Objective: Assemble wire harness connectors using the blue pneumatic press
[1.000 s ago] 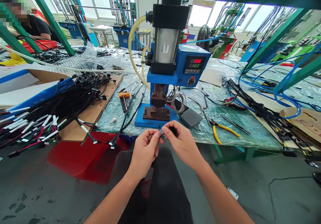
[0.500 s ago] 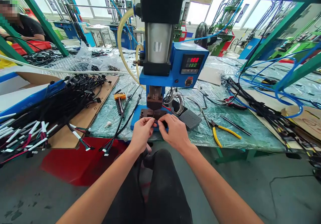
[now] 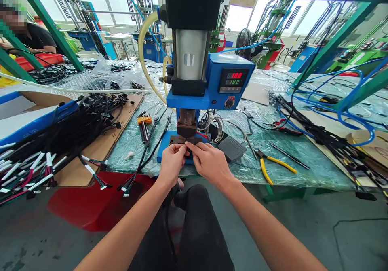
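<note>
The left hand [image 3: 172, 165] and right hand [image 3: 209, 168] are pinching a small dark connector [image 3: 189, 153], half hidden by the fingers, right at the die block [image 3: 182, 140] of the blue pneumatic press [image 3: 209, 97] at 12 o'clock, foot pedal [image 3: 232, 148] sitting at 2 o'clock.

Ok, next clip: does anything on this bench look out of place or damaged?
A small white scrap lies alone on the plastic sheeting left of the blue pneumatic press; otherwise nothing stands out.

Yellow-handled pliers [image 3: 263, 170] on plastic sheeting [image 3: 287, 178], right of gray foot pedal [image 3: 232, 148]; black wire bundles [image 3: 81, 125] on cardboard [image 3: 87, 161], left; floor fan [image 3: 244, 42] beyond.
</note>
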`<state>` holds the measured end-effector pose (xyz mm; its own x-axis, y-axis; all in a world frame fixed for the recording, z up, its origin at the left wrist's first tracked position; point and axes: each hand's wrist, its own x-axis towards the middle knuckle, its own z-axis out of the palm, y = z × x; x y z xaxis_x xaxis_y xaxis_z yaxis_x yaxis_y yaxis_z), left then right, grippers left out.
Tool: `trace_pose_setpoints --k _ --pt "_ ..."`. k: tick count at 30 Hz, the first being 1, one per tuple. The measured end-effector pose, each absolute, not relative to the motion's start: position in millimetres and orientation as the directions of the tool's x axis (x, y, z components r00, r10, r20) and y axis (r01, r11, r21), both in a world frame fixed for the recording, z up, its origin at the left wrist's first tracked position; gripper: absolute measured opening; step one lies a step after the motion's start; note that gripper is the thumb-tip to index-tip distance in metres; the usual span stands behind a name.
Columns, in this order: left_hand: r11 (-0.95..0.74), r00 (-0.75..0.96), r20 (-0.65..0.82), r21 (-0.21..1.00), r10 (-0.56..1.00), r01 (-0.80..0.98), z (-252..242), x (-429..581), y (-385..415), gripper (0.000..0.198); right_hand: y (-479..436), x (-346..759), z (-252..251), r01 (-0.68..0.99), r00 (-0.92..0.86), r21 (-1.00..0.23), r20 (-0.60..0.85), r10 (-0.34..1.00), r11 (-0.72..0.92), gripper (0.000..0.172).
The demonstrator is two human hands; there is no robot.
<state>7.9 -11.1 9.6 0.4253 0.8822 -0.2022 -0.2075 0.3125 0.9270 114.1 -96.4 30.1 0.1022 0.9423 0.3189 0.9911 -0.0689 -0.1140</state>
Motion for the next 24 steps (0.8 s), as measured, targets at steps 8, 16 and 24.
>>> trace_pose_setpoints --k 8,16,24 --pt "0.263 0.412 -0.18 0.953 0.893 -0.153 4.7 9.6 -8.5 0.015 -94.2 107.8 41.3 0.988 0.154 -0.068 0.208 0.966 -0.142 0.048" --pt "0.313 0.463 -0.188 0.927 0.866 -0.208 3.9 5.3 -9.7 0.024 -91.3 102.2 48.7 0.982 0.19 -0.055 0.194 0.962 -0.183 0.047" --pt "0.474 0.545 -0.286 0.847 0.788 -0.241 14.1 2.5 -10.5 0.029 -91.4 105.0 46.4 0.979 0.2 -0.085 0.197 0.96 -0.187 0.047"
